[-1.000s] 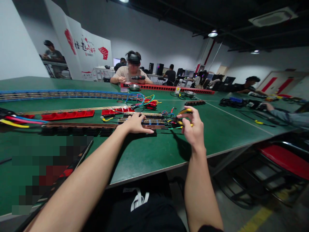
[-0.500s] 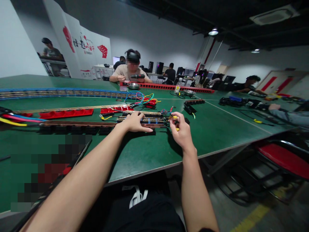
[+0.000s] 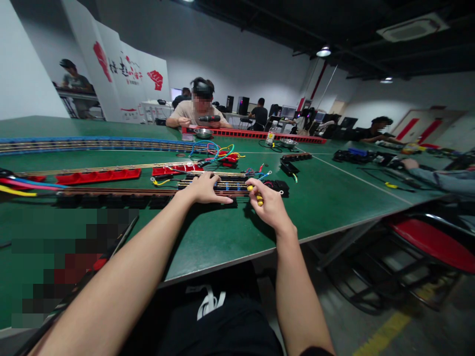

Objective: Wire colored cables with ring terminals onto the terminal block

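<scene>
Black clothing [image 3: 222, 316] with a white drawstring at the near edge. Left hand [image 3: 204, 190] spread wide, laid across the track [image 3: 232, 186] on the green table [image 3: 208, 242], thumb along its near side. Right hand [image 3: 270, 203] closed around yellow-handled pliers [image 3: 260, 200] at the track's right end; tips hidden, can't tell what they bite. Black end block [image 3: 279, 187] with a ring terminal just past the right fingers. Brown rail [image 3: 118, 191] runs off left of the left hand. Behind it, red trays [image 3: 98, 176]; beyond those, a tangle of colored wires [image 3: 210, 150] and blue track [image 3: 92, 145]. Farther: bottle [image 3: 272, 133], metal bowl [image 3: 203, 133], long red strip [image 3: 267, 135]. Co-worker [image 3: 196, 111] across the table, dark tool [image 3: 210, 118] in front of them.
</scene>
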The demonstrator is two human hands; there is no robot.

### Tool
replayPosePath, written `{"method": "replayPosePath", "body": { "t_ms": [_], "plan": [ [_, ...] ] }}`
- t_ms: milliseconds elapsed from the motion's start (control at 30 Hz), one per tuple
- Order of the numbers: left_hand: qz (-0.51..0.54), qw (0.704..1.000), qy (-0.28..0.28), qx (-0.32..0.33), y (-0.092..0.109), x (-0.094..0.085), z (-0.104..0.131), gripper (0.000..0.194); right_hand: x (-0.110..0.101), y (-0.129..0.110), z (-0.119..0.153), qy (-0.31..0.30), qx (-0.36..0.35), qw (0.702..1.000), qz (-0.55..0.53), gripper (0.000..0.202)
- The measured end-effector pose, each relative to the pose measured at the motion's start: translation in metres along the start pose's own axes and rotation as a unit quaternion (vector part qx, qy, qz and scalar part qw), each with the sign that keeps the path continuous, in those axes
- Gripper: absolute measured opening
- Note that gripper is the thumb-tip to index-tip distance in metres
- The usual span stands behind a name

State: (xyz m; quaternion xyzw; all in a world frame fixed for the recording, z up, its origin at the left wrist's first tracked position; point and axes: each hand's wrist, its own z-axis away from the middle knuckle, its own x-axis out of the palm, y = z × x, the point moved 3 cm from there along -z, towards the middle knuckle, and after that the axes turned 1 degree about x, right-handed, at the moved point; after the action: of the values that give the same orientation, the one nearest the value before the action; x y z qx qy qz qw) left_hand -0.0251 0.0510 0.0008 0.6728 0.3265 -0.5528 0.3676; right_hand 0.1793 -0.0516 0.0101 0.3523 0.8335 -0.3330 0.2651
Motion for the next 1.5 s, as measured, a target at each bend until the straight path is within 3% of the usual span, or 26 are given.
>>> {"method": "replayPosePath", "body": {
  "t_ms": [267,1500],
  "plan": [
    [-0.009,1.000,-0.015,-0.005,0.0016,-0.0007,0.0003,0.111,0.0022,0.0008,-0.0001,-0.047,-0.013,0.999,0.005,0.044],
    [-0.016,1.000,-0.020,-0.010,0.0011,-0.0002,0.0012,0.119,0.0061,0.0029,0.0024,-0.097,-0.039,0.993,0.062,0.047]
  ]
}}
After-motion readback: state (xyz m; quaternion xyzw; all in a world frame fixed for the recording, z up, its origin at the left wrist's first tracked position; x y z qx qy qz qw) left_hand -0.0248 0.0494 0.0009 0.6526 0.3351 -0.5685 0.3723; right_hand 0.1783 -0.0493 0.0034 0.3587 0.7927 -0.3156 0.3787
